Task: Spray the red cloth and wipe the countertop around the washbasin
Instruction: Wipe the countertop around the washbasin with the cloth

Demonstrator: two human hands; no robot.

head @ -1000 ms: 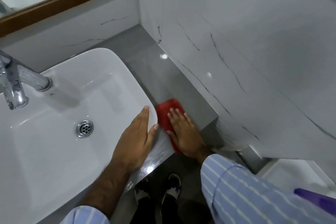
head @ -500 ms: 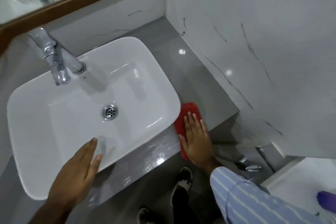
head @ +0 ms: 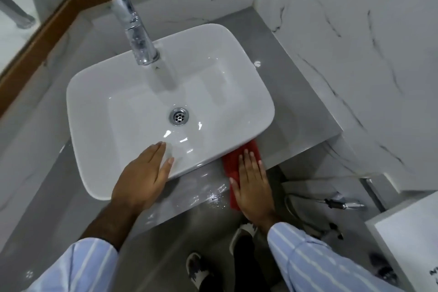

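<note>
The right hand (head: 252, 187), flat on the red cloth (head: 234, 166), had slid it leftward along the front countertop (head: 189, 196), while the left hand (head: 142, 173) rested open on the basin (head: 94, 173).

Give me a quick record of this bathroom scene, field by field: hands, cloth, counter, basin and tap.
left hand: flat on the washbasin's front rim
right hand: pressed flat on the red cloth
red cloth: on the countertop by the basin's front right corner
countertop: grey, wet sheen along the front edge
washbasin: white, empty
tap: chrome, no water running
</note>
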